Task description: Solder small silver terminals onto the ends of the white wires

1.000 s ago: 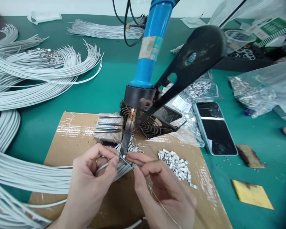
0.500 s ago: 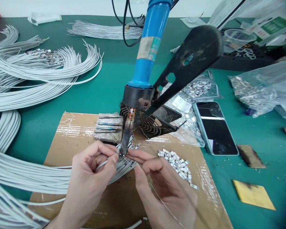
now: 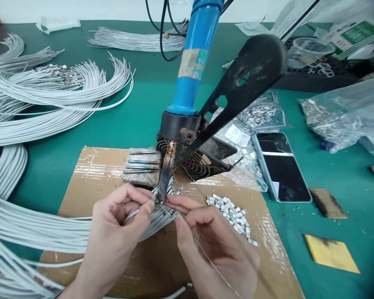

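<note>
A blue-handled soldering iron [image 3: 191, 62] hangs tip-down in a black metal bracket [image 3: 237, 91]. Just left of its tip, my left hand [image 3: 121, 224] pinches a white cable [image 3: 132, 214] near its end. Thin solder wire [image 3: 216, 270] runs through my right hand [image 3: 216, 245], whose thumb and fingers are closed on it at the right of the tip. The cable end, the wire and the tip come together between my fingertips; the small part there is too tiny to make out. Beneath my hands lies a bundle of white cables [image 3: 50, 226] on cardboard [image 3: 90, 166].
Small metal pieces [image 3: 232, 216] are heaped right of my right hand. A grey block with metal rods [image 3: 142, 166] and a black fan [image 3: 193, 164] stand behind the tip. Farther right are a phone [image 3: 283, 168], a yellow sponge [image 3: 332, 253] and plastic bags [image 3: 345, 112].
Both hands keep their grips at the iron's tip. My left hand has shifted very slightly left; the iron and bracket appear a touch farther left at the top.
</note>
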The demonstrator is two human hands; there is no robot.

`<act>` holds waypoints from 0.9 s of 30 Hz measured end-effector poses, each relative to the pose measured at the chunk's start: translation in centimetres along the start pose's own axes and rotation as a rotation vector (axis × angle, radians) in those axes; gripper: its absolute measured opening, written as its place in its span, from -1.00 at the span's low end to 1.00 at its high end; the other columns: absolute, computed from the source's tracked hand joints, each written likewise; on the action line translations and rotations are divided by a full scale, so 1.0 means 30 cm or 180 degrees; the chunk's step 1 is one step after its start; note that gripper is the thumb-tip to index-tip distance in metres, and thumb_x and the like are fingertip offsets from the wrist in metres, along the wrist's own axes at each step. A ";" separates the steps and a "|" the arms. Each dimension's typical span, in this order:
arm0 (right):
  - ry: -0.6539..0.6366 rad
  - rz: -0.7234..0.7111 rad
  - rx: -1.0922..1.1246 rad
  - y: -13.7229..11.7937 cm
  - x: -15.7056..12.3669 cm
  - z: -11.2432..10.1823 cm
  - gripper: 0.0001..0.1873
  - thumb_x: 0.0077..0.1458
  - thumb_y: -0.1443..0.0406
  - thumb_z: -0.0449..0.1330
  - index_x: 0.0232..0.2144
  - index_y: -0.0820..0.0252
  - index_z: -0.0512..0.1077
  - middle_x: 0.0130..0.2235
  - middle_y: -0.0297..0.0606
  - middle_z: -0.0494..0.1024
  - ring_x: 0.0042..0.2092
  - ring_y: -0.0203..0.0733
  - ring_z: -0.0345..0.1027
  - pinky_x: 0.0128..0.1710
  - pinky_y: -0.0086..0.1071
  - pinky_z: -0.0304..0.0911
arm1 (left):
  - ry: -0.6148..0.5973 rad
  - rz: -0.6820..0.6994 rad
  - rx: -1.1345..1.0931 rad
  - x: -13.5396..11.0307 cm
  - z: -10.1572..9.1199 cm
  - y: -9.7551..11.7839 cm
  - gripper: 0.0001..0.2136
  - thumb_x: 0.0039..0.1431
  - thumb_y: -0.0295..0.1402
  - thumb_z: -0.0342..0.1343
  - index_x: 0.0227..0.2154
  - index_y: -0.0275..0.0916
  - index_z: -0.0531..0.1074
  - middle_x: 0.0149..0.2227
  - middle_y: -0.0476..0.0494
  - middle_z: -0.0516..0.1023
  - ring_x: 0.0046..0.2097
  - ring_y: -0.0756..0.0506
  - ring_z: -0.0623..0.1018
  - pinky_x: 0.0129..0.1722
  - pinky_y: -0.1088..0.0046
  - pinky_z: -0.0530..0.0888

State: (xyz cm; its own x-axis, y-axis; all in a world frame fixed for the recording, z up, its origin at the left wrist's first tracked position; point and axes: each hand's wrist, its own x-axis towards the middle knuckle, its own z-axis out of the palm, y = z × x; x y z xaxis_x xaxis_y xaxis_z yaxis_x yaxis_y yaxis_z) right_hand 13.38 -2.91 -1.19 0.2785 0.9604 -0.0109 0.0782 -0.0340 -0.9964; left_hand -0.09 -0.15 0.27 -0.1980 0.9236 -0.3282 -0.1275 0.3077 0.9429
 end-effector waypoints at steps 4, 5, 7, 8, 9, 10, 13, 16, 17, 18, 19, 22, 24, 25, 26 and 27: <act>0.0010 -0.0007 -0.0023 0.004 0.000 -0.001 -0.77 0.21 0.39 0.27 -0.47 0.05 0.40 -0.10 -0.48 0.74 -0.14 -0.37 0.66 -0.12 -0.62 0.48 | 0.0019 -0.0022 -0.0032 0.000 0.007 0.000 -0.88 -0.04 -0.50 0.42 -0.55 -0.28 0.58 -0.36 -0.08 0.70 -0.44 0.08 0.58 -0.44 0.73 0.49; 0.0024 -0.0028 -0.0036 0.006 0.000 -0.001 -0.77 0.21 0.39 0.27 -0.47 0.05 0.40 -0.11 -0.46 0.75 -0.15 -0.35 0.67 -0.11 -0.59 0.49 | 0.0018 -0.0023 -0.0045 0.000 0.009 0.002 -0.88 -0.05 -0.50 0.42 -0.55 -0.28 0.58 -0.37 -0.08 0.70 -0.46 0.08 0.57 -0.45 0.73 0.49; 0.0030 -0.0078 -0.0081 0.009 0.001 -0.003 -0.78 0.21 0.38 0.28 -0.46 0.05 0.40 -0.11 -0.41 0.75 -0.15 -0.29 0.67 -0.09 -0.51 0.52 | 0.0004 -0.0017 -0.0057 0.000 0.012 0.005 -0.88 -0.05 -0.51 0.42 -0.56 -0.29 0.58 -0.38 -0.07 0.69 -0.48 0.10 0.54 -0.47 0.74 0.46; 0.0022 -0.0093 -0.0107 0.010 0.002 -0.003 -0.78 0.22 0.37 0.28 -0.46 0.06 0.40 -0.11 -0.37 0.75 -0.14 -0.26 0.67 -0.09 -0.48 0.52 | -0.0006 -0.0002 -0.0051 0.000 0.013 0.007 -0.87 -0.05 -0.51 0.42 -0.56 -0.29 0.57 -0.39 -0.06 0.69 -0.49 0.10 0.54 -0.48 0.74 0.45; 0.0012 -0.0097 -0.0125 0.010 0.002 -0.004 -0.78 0.22 0.37 0.28 -0.46 0.06 0.40 -0.11 -0.35 0.75 -0.14 -0.23 0.68 -0.10 -0.47 0.53 | -0.0013 0.0020 -0.0040 0.001 0.012 0.008 -0.87 -0.05 -0.52 0.42 -0.56 -0.28 0.57 -0.39 -0.06 0.69 -0.48 0.10 0.54 -0.48 0.75 0.45; 0.0003 -0.0094 -0.0129 0.009 0.003 -0.004 -0.78 0.22 0.37 0.29 -0.47 0.06 0.40 -0.12 -0.33 0.75 -0.13 -0.22 0.68 -0.10 -0.46 0.53 | -0.0023 0.0040 -0.0023 0.001 0.011 0.008 -0.87 -0.04 -0.52 0.42 -0.56 -0.28 0.58 -0.39 -0.06 0.69 -0.47 0.10 0.55 -0.47 0.75 0.45; 0.0010 -0.0088 -0.0105 0.004 0.003 -0.004 -0.78 0.22 0.37 0.29 -0.46 0.06 0.42 -0.12 -0.34 0.75 -0.13 -0.23 0.67 -0.11 -0.48 0.52 | -0.0036 0.0083 0.0015 0.001 0.004 0.006 -0.88 0.00 -0.51 0.40 -0.55 -0.27 0.58 -0.37 -0.07 0.70 -0.47 0.11 0.54 -0.46 0.76 0.45; 0.0010 -0.0081 -0.0098 -0.003 0.001 -0.002 -0.78 0.23 0.36 0.30 -0.47 0.06 0.44 -0.13 -0.36 0.75 -0.13 -0.27 0.66 -0.10 -0.51 0.50 | -0.0004 0.0071 0.0021 0.001 0.000 0.001 -0.89 0.02 -0.51 0.39 -0.54 -0.27 0.59 -0.35 -0.07 0.71 -0.48 0.13 0.53 -0.46 0.76 0.45; 0.0004 -0.0063 -0.0085 -0.004 0.000 -0.001 -0.78 0.23 0.36 0.30 -0.47 0.06 0.44 -0.13 -0.36 0.75 -0.12 -0.27 0.66 -0.10 -0.52 0.49 | 0.0012 0.0066 0.0019 0.001 0.000 -0.001 -0.88 0.01 -0.52 0.40 -0.54 -0.27 0.59 -0.35 -0.07 0.71 -0.48 0.12 0.53 -0.45 0.76 0.45; -0.0002 -0.0044 -0.0065 -0.005 0.000 0.000 -0.77 0.24 0.37 0.29 -0.47 0.07 0.43 -0.12 -0.36 0.74 -0.11 -0.28 0.66 -0.09 -0.52 0.48 | 0.0019 0.0063 0.0015 0.001 0.001 -0.001 -0.88 0.00 -0.52 0.40 -0.55 -0.27 0.59 -0.35 -0.06 0.71 -0.48 0.13 0.53 -0.45 0.76 0.45; -0.0011 -0.0036 -0.0046 -0.005 -0.001 0.000 -0.77 0.25 0.37 0.28 -0.46 0.06 0.43 -0.11 -0.37 0.74 -0.11 -0.28 0.66 -0.08 -0.52 0.48 | 0.0009 0.0063 0.0008 0.001 0.002 -0.001 -0.88 0.00 -0.53 0.40 -0.55 -0.27 0.59 -0.35 -0.05 0.71 -0.49 0.13 0.52 -0.46 0.76 0.44; -0.0058 -0.0050 -0.0036 0.000 0.000 -0.001 -0.76 0.26 0.39 0.26 -0.46 0.06 0.42 -0.10 -0.40 0.74 -0.09 -0.31 0.65 -0.04 -0.52 0.45 | 0.0058 0.0047 -0.0034 -0.002 0.005 0.000 -0.86 0.04 -0.53 0.38 -0.55 -0.26 0.58 -0.37 -0.03 0.70 -0.49 0.14 0.51 -0.45 0.77 0.43; -0.0116 -0.0064 -0.0040 0.005 0.001 -0.003 -0.78 0.25 0.38 0.27 -0.45 0.06 0.42 -0.10 -0.40 0.74 -0.07 -0.29 0.64 -0.03 -0.50 0.44 | 0.0067 0.0029 -0.0045 -0.004 0.007 0.002 -0.86 0.05 -0.53 0.38 -0.55 -0.26 0.58 -0.37 -0.02 0.69 -0.49 0.14 0.50 -0.45 0.77 0.42; -0.0136 -0.0057 -0.0036 0.007 0.001 -0.004 -0.79 0.25 0.38 0.27 -0.44 0.06 0.43 -0.09 -0.39 0.74 -0.06 -0.28 0.64 -0.03 -0.49 0.44 | 0.0049 0.0014 -0.0033 -0.005 0.007 0.003 -0.86 0.04 -0.53 0.38 -0.55 -0.27 0.58 -0.38 -0.02 0.69 -0.49 0.14 0.48 -0.46 0.76 0.42; -0.0146 -0.0049 -0.0026 0.009 0.002 -0.005 -0.79 0.25 0.38 0.27 -0.44 0.06 0.42 -0.09 -0.37 0.74 -0.06 -0.26 0.65 -0.04 -0.48 0.44 | 0.0034 0.0010 -0.0027 -0.005 0.007 0.003 -0.86 0.03 -0.54 0.39 -0.55 -0.27 0.57 -0.38 -0.01 0.68 -0.50 0.14 0.47 -0.47 0.76 0.41; -0.0144 -0.0046 -0.0014 0.010 0.002 -0.006 -0.79 0.25 0.38 0.27 -0.44 0.07 0.42 -0.09 -0.34 0.74 -0.05 -0.24 0.65 -0.05 -0.46 0.45 | 0.0008 0.0009 -0.0025 -0.006 0.006 0.003 -0.85 0.02 -0.54 0.39 -0.56 -0.27 0.57 -0.38 -0.01 0.68 -0.51 0.14 0.46 -0.48 0.75 0.41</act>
State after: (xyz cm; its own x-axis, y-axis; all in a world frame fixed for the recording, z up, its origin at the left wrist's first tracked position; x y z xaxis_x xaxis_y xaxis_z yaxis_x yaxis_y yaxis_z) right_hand 13.59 -2.90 -1.46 0.2339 0.9723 -0.0002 0.0862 -0.0210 -0.9961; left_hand 0.11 -0.24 0.41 -0.2007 0.9239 -0.3257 -0.1347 0.3033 0.9433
